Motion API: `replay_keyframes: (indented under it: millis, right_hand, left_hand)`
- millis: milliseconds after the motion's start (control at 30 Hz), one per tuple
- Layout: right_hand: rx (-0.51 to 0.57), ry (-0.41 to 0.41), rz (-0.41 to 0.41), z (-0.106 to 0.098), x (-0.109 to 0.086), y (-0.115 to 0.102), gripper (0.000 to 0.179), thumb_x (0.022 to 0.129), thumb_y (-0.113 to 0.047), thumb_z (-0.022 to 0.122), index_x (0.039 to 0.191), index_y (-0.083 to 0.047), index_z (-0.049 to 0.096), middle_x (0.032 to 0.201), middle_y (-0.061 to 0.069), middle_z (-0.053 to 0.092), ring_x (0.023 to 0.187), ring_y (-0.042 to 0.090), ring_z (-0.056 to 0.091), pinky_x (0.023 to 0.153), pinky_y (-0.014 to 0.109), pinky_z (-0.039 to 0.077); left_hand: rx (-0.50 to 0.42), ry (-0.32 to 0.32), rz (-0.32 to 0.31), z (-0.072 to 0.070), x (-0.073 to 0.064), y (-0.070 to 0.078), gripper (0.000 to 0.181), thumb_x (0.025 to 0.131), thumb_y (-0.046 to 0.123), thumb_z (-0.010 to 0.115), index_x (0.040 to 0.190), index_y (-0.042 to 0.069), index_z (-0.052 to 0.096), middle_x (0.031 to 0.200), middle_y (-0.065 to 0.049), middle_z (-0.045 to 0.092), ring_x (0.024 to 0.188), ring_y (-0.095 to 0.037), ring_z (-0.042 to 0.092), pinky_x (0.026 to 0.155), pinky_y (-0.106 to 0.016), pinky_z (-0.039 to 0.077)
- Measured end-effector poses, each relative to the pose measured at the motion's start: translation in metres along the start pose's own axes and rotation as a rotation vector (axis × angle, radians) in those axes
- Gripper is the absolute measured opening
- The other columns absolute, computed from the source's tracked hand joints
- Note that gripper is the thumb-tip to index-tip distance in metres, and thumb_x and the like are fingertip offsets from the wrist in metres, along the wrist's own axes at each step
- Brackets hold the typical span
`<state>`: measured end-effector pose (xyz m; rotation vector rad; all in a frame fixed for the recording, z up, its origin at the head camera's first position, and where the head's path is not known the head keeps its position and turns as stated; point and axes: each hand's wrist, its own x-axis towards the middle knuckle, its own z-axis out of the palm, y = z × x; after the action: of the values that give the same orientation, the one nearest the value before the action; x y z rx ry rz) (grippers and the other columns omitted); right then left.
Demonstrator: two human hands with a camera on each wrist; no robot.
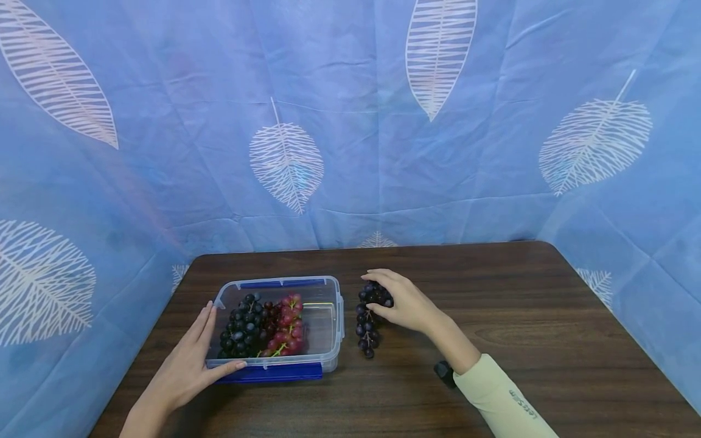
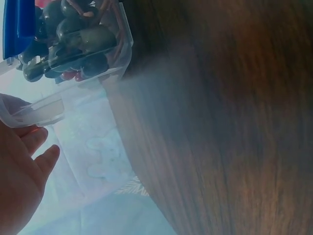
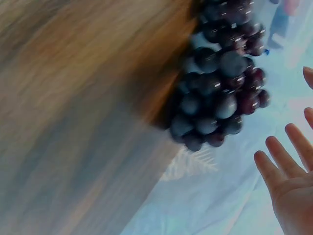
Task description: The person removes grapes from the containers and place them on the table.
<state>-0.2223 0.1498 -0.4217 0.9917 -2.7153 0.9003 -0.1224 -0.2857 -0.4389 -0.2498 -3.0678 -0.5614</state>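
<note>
A clear plastic food container (image 1: 327, 356) with blue clips stands at the left of the table. Inside lie a bunch of black grapes (image 1: 241, 328) and a bunch of red grapes (image 1: 291, 325), with darker red ones between them. My left hand (image 1: 188, 359) rests at its near left corner, thumb along the front rim and straight fingers along the left side. Right of the container, a loose bunch of dark grapes (image 3: 215, 93) lies on the wood. Over its upper end is my right hand (image 1: 402, 301), thumb and fingers spread around it; the right wrist view shows these fingers straight and apart from the grapes.
The brown wooden table (image 1: 493, 340) has rounded far corners. Blue cloth (image 1: 350, 152) with white leaf prints hangs behind it and at both sides. A small black object (image 1: 445, 373) shows beside the right wrist.
</note>
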Motion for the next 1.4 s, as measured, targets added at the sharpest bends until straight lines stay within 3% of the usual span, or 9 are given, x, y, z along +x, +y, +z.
replay_keyframes:
  millis: [433, 1100, 1400]
  right_hand:
    - [0.001, -0.059, -0.102, 0.002, 0.023, -0.041, 0.056, 0.098, -0.018, 0.077, 0.15, -0.006, 0.058, 0.155, 0.017, 0.055, 0.143, 0.037, 0.053, 0.111, 0.056, 0.049]
    - [-0.043, -0.26, -0.179, 0.027, 0.05, -0.078, 0.055, 0.097, -0.02, 0.08, 0.148, -0.013, 0.061, 0.153, 0.01, 0.057, 0.142, 0.027, 0.054, 0.109, 0.045, 0.053]
    - [-0.156, -0.348, -0.188, 0.038, 0.058, -0.09, 0.057, 0.095, -0.025, 0.082, 0.147, -0.017, 0.062, 0.151, 0.005, 0.059, 0.139, 0.024, 0.056, 0.104, 0.038, 0.056]
  left_hand:
    - [-0.01, -0.004, -0.006, 0.0, -0.001, 0.001, 0.126, 0.089, 0.068, 0.073, 0.168, -0.001, 0.003, 0.174, -0.03, 0.007, 0.152, -0.059, 0.024, 0.112, -0.077, 0.032]
    - [0.022, -0.002, 0.015, -0.001, -0.003, 0.0, 0.125, 0.089, 0.067, 0.072, 0.169, 0.001, 0.003, 0.174, -0.029, 0.008, 0.152, -0.059, 0.026, 0.11, -0.078, 0.034]
    - [0.005, -0.016, 0.011, -0.003, -0.001, 0.002, 0.122, 0.09, 0.068, 0.071, 0.169, 0.001, 0.007, 0.175, -0.027, 0.007, 0.153, -0.058, 0.023, 0.112, -0.078, 0.032]
